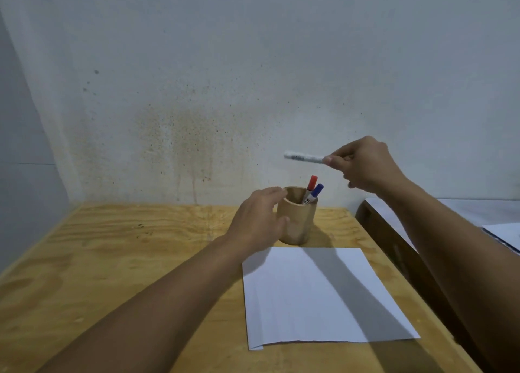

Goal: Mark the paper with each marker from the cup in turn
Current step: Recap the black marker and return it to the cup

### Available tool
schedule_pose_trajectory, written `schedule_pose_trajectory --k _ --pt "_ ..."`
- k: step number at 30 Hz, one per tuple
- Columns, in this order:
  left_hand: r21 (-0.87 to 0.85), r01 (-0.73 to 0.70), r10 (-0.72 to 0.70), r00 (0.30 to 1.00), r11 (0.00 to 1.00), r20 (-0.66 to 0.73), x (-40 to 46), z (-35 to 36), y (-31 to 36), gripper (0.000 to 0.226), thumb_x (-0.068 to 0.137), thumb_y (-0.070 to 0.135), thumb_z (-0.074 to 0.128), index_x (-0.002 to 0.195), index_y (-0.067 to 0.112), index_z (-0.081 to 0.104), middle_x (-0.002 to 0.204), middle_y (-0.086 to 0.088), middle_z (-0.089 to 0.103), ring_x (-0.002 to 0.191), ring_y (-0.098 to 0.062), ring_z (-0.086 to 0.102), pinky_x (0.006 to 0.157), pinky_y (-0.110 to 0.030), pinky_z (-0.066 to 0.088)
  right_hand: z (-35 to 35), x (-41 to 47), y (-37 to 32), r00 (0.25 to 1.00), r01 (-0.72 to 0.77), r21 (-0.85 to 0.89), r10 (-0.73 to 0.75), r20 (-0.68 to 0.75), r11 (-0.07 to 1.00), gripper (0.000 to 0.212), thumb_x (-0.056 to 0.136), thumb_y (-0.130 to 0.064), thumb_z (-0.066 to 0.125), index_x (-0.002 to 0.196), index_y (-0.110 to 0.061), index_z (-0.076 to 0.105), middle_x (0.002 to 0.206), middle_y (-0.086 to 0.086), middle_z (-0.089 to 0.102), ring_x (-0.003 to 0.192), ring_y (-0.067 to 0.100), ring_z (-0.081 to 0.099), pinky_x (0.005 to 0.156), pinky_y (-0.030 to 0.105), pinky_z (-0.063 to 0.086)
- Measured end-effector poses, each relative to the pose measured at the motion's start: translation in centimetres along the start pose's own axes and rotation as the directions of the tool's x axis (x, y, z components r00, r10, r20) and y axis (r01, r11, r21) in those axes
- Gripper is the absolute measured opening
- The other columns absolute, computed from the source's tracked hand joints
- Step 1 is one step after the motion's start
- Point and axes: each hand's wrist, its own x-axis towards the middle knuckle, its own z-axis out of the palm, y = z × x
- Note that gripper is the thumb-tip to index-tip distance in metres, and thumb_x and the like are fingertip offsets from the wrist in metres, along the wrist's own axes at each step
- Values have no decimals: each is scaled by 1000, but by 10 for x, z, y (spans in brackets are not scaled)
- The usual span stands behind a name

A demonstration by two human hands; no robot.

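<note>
A wooden cup [298,223] stands on the plywood table behind a blank white sheet of paper [315,294]. Two markers lean in the cup, one with a red cap [311,182] and one with a blue cap [318,190]. My left hand [256,220] wraps around the cup's left side, thumb and fingers touching it. My right hand [363,167] is raised above and to the right of the cup, pinching one end of a white-bodied marker [304,157] that points left, roughly level and blurred. Its cap colour is hidden by my fingers.
The plywood table [112,260] meets a stained grey wall behind and to the left. To the right stands a dark wooden piece of furniture [394,249] with white sheets [503,235] on top, close to the paper's right edge.
</note>
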Motion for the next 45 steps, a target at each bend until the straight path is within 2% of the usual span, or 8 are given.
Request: schedule_pose_trajectory --k 3,7,16,22,27,33,40,45 --pt "118 -75 67 995 990 67 0 1 0 59 83 24 65 137 16 43 148 1 42 134 -20 36 108 -34 31 7 7 -1 997 66 -37 -68 -44 997 27 85 -21 73 108 -7 75 98 10 74 76 24 69 69 31 58" --pt "212 -94 77 993 973 84 -2 3 -1 53 83 23 65 132 14 49 143 -2 48 127 -24 44 102 -37 37 24 12 -5 995 97 -115 -94 33 989 30 94 0 54 120 -3 68 125 14 66 107 26 64 80 24 50" --pt "197 -93 74 992 976 100 -1 6 -6 65 83 23 66 141 20 38 152 2 37 134 -23 40 109 -39 36 25 28 -5 995 102 -102 -101 7 990 28 83 -6 68 105 -15 55 100 11 63 88 26 63 76 38 58" --pt "205 -81 53 989 975 140 0 3 -6 67 83 21 65 143 21 34 152 1 36 132 -26 42 106 -41 39 54 28 -1 990 122 -129 -113 79 984 23 91 0 57 111 -5 70 115 16 68 96 27 67 80 31 56" --pt "195 -68 40 989 979 143 0 4 -7 67 83 21 66 142 22 34 150 0 40 128 -28 46 100 -42 44 64 27 5 995 91 -138 -86 46 986 24 88 -21 69 110 -14 64 103 10 72 88 28 68 82 44 57" --pt "157 -52 30 990 986 140 0 7 -11 66 81 19 66 140 24 36 147 -2 45 118 -31 54 90 -42 49 70 22 10 996 63 -139 -70 -49 988 19 81 -32 75 92 -17 76 88 7 75 83 26 69 73 36 55" --pt "132 -39 14 982 990 188 -2 7 -11 76 81 18 67 145 26 26 157 6 24 129 -29 45 97 -44 45 71 16 21 990 110 -86 -117 -83 990 22 88 -28 69 105 -14 75 95 5 76 89 24 67 72 29 47" --pt "151 -61 22 968 987 248 -4 7 -11 86 81 23 67 149 24 13 160 11 7 137 -25 35 102 -43 42 65 9 28 986 127 -55 -132 -100 990 26 88 -24 68 111 -13 72 100 3 75 90 21 66 78 31 51"
